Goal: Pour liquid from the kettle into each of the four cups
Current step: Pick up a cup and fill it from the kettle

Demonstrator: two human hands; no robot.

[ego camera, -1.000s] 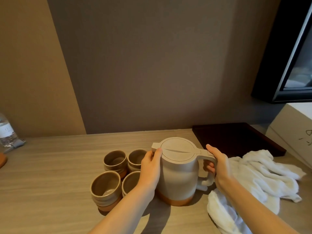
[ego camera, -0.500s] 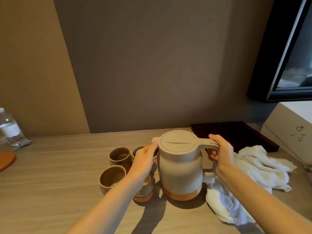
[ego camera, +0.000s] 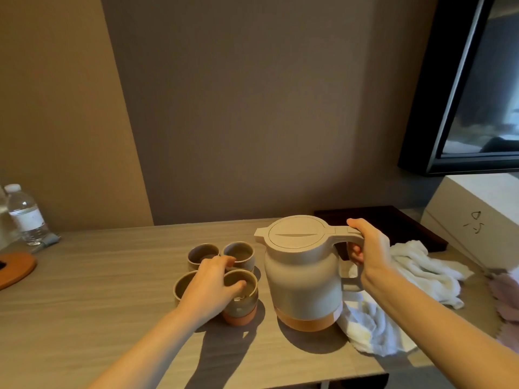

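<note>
A beige kettle (ego camera: 304, 273) with an orange base stands upright on the wooden table, lid closed, spout pointing left. My right hand (ego camera: 370, 248) is wrapped around its handle. Left of the kettle stand several grey-brown cups in a square cluster: far left cup (ego camera: 202, 255), far right cup (ego camera: 239, 254), near left cup (ego camera: 182, 286) and near right cup (ego camera: 241, 304). My left hand (ego camera: 212, 287) grips the near right cup, thumb over its rim, and covers part of the near left cup.
A crumpled white towel (ego camera: 415, 279) lies right of the kettle, with a dark tray (ego camera: 407, 228) behind it and a white box (ego camera: 477, 217) at the far right. A water bottle (ego camera: 25, 214) and an orange coaster (ego camera: 15, 269) sit at the left edge.
My left hand left the kettle's side and moved down to grip the near right cup. My right hand stays on the handle. The view shifted, so the kettle appears further right.
</note>
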